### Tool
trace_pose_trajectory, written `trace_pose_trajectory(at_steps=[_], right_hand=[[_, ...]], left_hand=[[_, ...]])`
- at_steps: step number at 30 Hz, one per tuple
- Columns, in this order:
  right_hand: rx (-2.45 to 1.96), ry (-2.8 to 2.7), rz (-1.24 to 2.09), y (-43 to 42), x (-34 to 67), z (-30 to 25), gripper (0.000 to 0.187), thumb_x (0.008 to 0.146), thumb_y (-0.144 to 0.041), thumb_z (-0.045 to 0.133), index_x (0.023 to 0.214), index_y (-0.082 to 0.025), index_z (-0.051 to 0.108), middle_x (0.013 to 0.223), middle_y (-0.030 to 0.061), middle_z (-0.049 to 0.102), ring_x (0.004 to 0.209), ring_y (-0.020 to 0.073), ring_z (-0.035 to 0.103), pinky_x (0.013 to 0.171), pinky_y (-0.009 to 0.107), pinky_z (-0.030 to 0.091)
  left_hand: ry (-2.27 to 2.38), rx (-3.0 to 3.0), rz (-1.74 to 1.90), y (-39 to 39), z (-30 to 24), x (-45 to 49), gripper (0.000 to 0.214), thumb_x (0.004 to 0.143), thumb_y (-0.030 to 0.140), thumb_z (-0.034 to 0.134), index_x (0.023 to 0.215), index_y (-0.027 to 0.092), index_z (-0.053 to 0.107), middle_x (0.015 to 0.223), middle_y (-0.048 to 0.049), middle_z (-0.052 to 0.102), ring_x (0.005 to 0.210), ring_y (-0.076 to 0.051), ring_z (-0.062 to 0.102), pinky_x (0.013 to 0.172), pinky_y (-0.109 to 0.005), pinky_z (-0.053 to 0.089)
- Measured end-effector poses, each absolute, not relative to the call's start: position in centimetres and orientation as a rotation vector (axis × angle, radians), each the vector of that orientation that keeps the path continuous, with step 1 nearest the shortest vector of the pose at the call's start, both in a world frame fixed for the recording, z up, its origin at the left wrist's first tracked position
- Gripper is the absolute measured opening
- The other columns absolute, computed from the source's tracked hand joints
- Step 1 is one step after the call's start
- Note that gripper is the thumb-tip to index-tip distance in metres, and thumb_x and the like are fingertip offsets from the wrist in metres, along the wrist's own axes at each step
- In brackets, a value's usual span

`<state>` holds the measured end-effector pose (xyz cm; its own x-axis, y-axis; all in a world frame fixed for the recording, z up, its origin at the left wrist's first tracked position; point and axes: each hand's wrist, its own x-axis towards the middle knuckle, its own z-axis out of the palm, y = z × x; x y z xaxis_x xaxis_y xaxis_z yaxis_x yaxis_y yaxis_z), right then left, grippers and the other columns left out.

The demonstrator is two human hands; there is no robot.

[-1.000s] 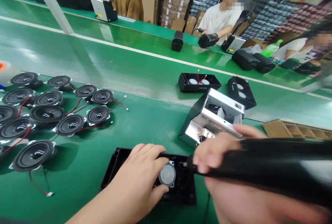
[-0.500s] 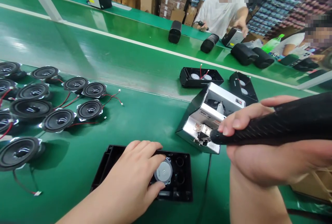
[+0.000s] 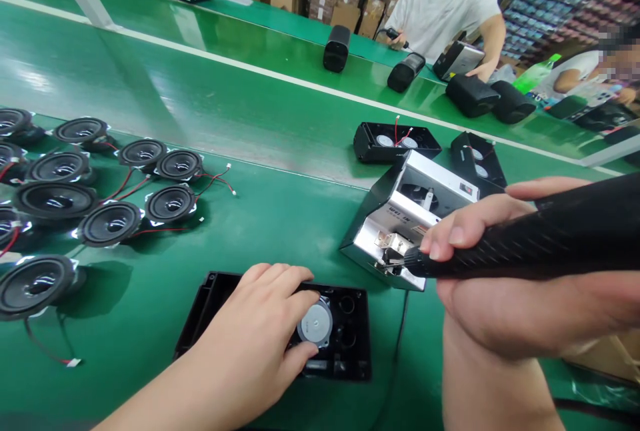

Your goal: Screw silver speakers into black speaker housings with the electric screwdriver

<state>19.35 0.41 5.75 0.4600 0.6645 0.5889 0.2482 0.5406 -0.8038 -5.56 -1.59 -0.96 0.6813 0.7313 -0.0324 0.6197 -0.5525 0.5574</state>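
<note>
My left hand [image 3: 255, 338] lies on a black plastic speaker housing [image 3: 350, 351] near the front edge, fingers curled around the silver back of a speaker driver [image 3: 315, 322] seated in it. My right hand [image 3: 505, 284] is wrapped around a black electric screwdriver [image 3: 540, 234]. The screwdriver's tip touches the front outlet of a silver screw feeder box [image 3: 400, 218] that stands just behind the housing.
Several loose black speaker drivers [image 3: 110, 223] with red wires lie at the left. Two more black housings [image 3: 395, 143] rest on the green conveyor belt [image 3: 200, 98] behind. Across it a person in a white shirt [image 3: 445, 8] handles black speakers [image 3: 336, 48]. A cardboard tray shows at the right edge.
My right hand lifted the screwdriver off the housing and carried it right and back to the feeder's outlet, where it stays. The left hand kept hold of the driver.
</note>
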Motion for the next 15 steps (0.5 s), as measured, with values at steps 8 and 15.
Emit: trace_pose_trajectory(at_steps=[8, 15], right_hand=[[-0.957, -1.134, 0.168, 0.6, 19.9, 5.0, 0.076, 0.104, -0.082, 0.027, 0.109, -0.021, 0.071, 0.052, -0.0046, 0.057, 0.032, 0.0198, 0.049, 0.024, 0.033, 0.039], [-1.026, -1.016, 0.351, -1.0, 17.6, 6.4, 0.058, 0.103, -0.076, 0.049, 0.117, -0.024, 0.068, 0.061, -0.0062, 0.063, 0.044, 0.0183, 0.054, 0.038, 0.033, 0.042]], left_hand=[[1.027, 2.373, 0.300, -1.6, -1.1, -5.7, 0.039, 0.087, 0.024, 0.082, 0.125, 0.027, 0.072, 0.143, -0.0068, 0.066, 0.128, -0.034, 0.061, 0.111, -0.059, 0.047], [1.018, 2.360, 0.276, -1.5, -0.6, -5.5, 0.038, 0.087, 0.022, 0.082, 0.124, 0.026, 0.073, 0.142, -0.0085, 0.066, 0.129, -0.035, 0.061, 0.111, -0.060, 0.047]])
